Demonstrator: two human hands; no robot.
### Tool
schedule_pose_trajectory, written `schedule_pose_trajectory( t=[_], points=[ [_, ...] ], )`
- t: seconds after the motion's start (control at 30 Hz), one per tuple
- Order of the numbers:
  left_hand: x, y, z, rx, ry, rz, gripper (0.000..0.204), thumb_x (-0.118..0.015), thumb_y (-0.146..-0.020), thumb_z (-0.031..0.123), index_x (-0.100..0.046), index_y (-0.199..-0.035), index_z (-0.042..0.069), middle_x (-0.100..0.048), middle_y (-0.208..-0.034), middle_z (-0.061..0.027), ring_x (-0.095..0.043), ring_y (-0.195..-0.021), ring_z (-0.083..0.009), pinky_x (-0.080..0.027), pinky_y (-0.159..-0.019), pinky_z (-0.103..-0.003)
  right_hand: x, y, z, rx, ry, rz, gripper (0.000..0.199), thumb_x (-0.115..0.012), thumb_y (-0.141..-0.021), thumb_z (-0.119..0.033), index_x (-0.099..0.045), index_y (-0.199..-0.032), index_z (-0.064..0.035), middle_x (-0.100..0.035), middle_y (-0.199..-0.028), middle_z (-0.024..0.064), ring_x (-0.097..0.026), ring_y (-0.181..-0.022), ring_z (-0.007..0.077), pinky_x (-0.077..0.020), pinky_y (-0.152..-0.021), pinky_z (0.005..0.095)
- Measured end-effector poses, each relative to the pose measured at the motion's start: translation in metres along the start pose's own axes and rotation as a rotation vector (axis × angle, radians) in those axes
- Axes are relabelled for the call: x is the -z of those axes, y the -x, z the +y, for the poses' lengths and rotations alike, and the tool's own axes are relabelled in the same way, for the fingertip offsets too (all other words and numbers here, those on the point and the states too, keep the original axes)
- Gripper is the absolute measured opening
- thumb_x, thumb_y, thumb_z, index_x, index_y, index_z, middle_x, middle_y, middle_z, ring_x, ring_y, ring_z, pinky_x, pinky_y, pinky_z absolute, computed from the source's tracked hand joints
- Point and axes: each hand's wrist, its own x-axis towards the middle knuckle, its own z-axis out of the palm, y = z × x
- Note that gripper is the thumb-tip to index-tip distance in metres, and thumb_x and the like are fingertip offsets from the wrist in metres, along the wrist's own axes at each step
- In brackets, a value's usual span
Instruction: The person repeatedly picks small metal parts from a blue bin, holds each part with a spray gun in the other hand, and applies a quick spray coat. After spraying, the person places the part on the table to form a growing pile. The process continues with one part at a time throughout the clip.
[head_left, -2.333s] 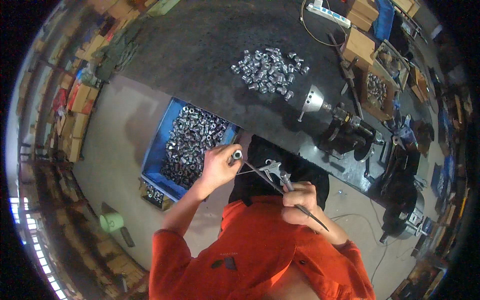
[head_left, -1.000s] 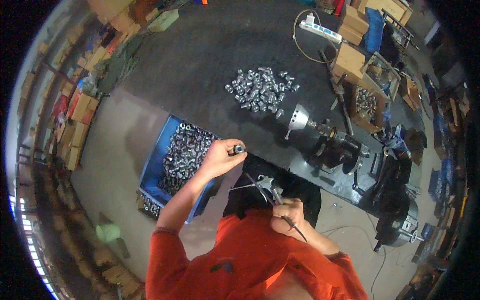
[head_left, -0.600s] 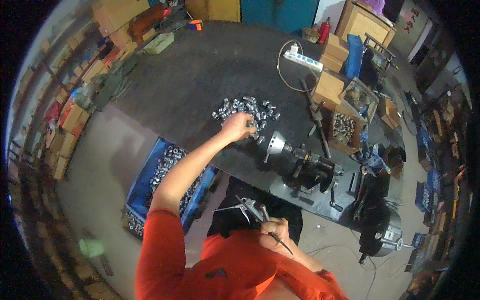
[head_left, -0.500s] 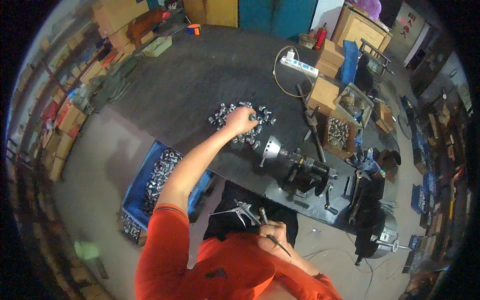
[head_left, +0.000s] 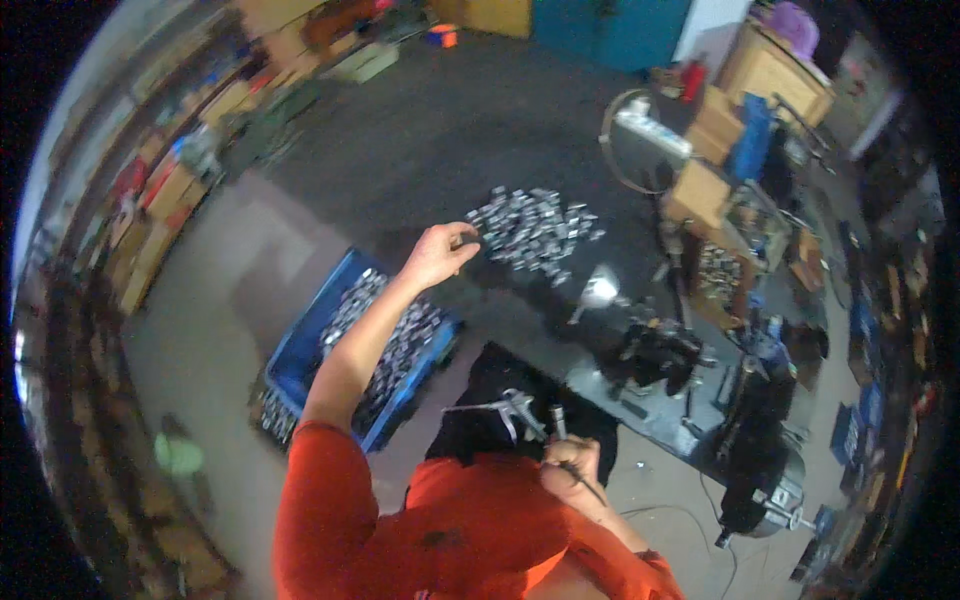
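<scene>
My left hand (head_left: 438, 256) is raised just left of a pile of shiny metal fittings (head_left: 535, 230) on the dark workbench. Its fingers are pinched round a small metal fitting (head_left: 465, 240), blurred and mostly covered. Close to my body, my right hand (head_left: 573, 470) is closed round a vernier caliper (head_left: 520, 412), whose jaws point left over my dark lap. A short metal cylinder (head_left: 558, 420) sticks up from the same fist, and a thin dark rod shows below it. Under my left forearm stands a blue bin (head_left: 278, 365) full of similar fittings.
A bench fixture with a pale conical head (head_left: 600, 290) sits right of the pile. Farther right are cardboard boxes (head_left: 700, 195), a white power strip (head_left: 652, 132) with a looped cable, and a box of fittings (head_left: 718, 268). Crowded shelves line both sides.
My left hand has come off the pile, moving left toward the blue bin with the fitting. The view has shifted, and my right hand keeps its hold on the caliper.
</scene>
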Motion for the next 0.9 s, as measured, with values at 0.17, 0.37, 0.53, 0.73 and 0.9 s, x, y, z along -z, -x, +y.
schedule_pose_trajectory(
  t=[0.17,0.37,0.53,0.73,0.9],
  points=[
    [0.068,0.107,-0.09,0.301,-0.078,0.213,0.025,-0.061,-0.08,0.016,-0.06,-0.1,0.0,-0.059,-0.063,-0.0087,-0.056,-0.05,-0.0133,-0.044,-0.048,-0.028,-0.014,-0.005,0.0,0.005,-0.005,0.113,0.024,-0.052,-0.06,0.01,-0.041,-0.051,-0.0088,-0.04,-0.047,0.0045,-0.043,-0.041,0.0204,-0.0303,-0.041,0.0281],
    [0.099,0.232,-0.232,0.674,-0.104,0.423,0.025,-0.056,-0.071,0.01,-0.064,-0.095,0.003,-0.065,-0.074,-0.0144,-0.064,-0.054,-0.0238,-0.051,-0.058,-0.033,-0.023,-0.013,0.005,0.033,-0.018,0.053,0.014,-0.055,-0.051,0.002,-0.045,-0.054,-0.0066,-0.04,-0.049,0.0049,-0.044,-0.043,0.02,-0.0295,-0.041,0.029],
    [0.075,0.271,-0.266,0.801,-0.017,0.409,0.031,-0.059,-0.069,0.016,-0.064,-0.099,0.008,-0.066,-0.09,-0.0161,-0.067,-0.071,-0.0279,-0.052,-0.07,-0.037,-0.021,-0.021,0.001,0.012,0.044,-0.072,0.015,-0.056,-0.051,0.003,-0.046,-0.053,-0.0069,-0.042,-0.049,0.0059,-0.044,-0.043,0.0213,-0.0303,-0.041,0.0298],
    [0.059,0.255,-0.256,0.875,-0.51,0.465,0.041,-0.066,-0.069,0.03,-0.063,-0.103,0.008,-0.064,-0.099,-0.017,-0.061,-0.094,-0.0327,-0.048,-0.081,-0.041,-0.021,-0.018,0.005,0.043,0.114,-0.006,0.014,-0.055,-0.05,0.003,-0.045,-0.052,-0.006,-0.04,-0.048,0.0061,-0.044,-0.044,0.0224,-0.0302,-0.042,0.0302],
    [0.061,0.238,-0.262,1.003,-0.587,0.3,0.043,-0.065,-0.067,0.031,-0.061,-0.103,0.007,-0.061,-0.107,-0.0181,-0.059,-0.099,-0.0324,-0.048,-0.083,-0.041,-0.023,-0.017,0.004,-0.031,0.03,-0.062,0.013,-0.054,-0.052,0.005,-0.046,-0.053,-0.0053,-0.04,-0.048,0.0061,-0.042,-0.044,0.0222,-0.0295,-0.043,0.0299]
  ],
)
